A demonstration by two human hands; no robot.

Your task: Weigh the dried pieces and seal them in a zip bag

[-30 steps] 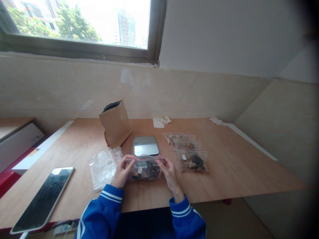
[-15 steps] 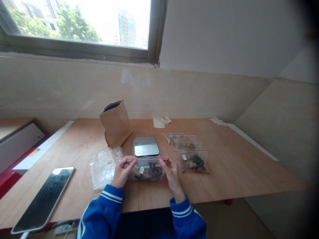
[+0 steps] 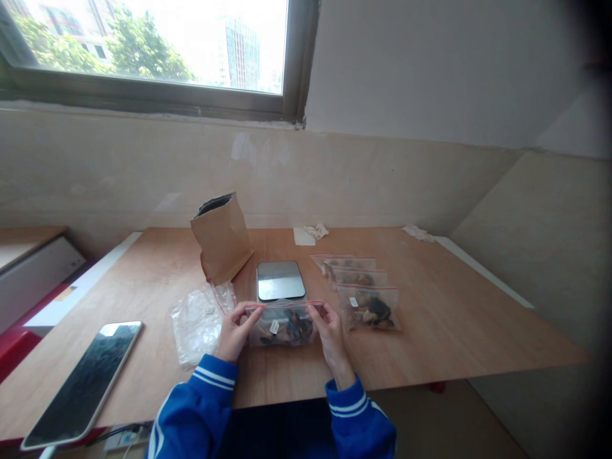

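Observation:
A clear zip bag (image 3: 283, 326) with a red seal strip holds dark and brownish dried pieces and a small white label. My left hand (image 3: 235, 330) pinches its top left corner between thumb and fingers. At the top right corner, my right hand (image 3: 329, 333) grips the same strip. The bag hangs upright just in front of a flat digital scale (image 3: 280, 280) with a shiny plate. To the right, several similar filled zip bags (image 3: 368, 309) lie overlapping in a row. Crumpled empty clear bags (image 3: 197, 325) rest left of my left hand.
An open brown paper bag (image 3: 222, 239) stands behind the clear bags. A large phone or tablet (image 3: 86, 382) lies at the left front with a cable attached. White paper (image 3: 304, 236) and crumpled tissue (image 3: 419, 234) lie along the table's back edge, by the wall.
Both hands keep their hold on the zip bag's strip in nearly the same place. The bag and its label have shifted very slightly right.

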